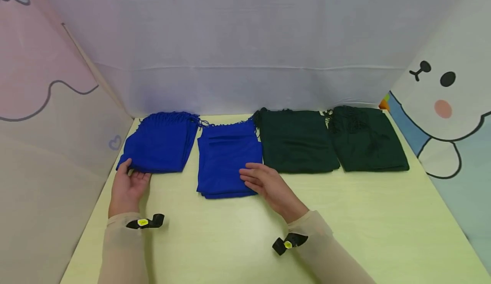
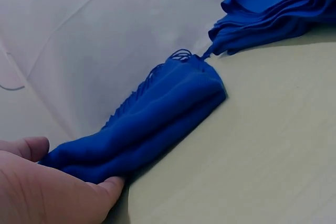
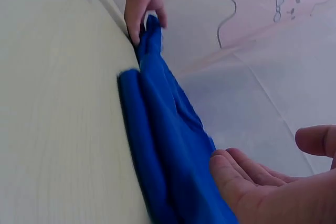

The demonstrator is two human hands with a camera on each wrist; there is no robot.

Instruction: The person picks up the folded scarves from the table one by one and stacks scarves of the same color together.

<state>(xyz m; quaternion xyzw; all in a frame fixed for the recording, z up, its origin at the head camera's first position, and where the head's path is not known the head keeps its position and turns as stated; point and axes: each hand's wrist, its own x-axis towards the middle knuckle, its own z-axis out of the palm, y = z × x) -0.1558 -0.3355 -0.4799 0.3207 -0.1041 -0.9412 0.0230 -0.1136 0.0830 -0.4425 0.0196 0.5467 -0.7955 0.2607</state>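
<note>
On the far left of the table, a folded blue fringed scarf [image 1: 161, 143] lies with its fringe toward the back wall. My left hand [image 1: 130, 188] holds its near left corner. In the left wrist view, the left hand [image 2: 52, 190] has the cloth between thumb and fingers. To the right is a second folded blue scarf [image 1: 226, 160], set nearer to me. Over its right edge, my right hand [image 1: 270, 186] has straight fingers together. The right wrist view shows this hand [image 3: 278, 182] beside the blue cloth [image 3: 178, 145], thumb apart; whether it touches is unclear.
Two folded dark green fringed scarves, one in the middle [image 1: 299, 143] and one on the right [image 1: 370, 143], continue the row. A white cloth wall [image 1: 245, 50] stands behind the pale table [image 1: 345, 224]. Printed cloth panels close off both sides.
</note>
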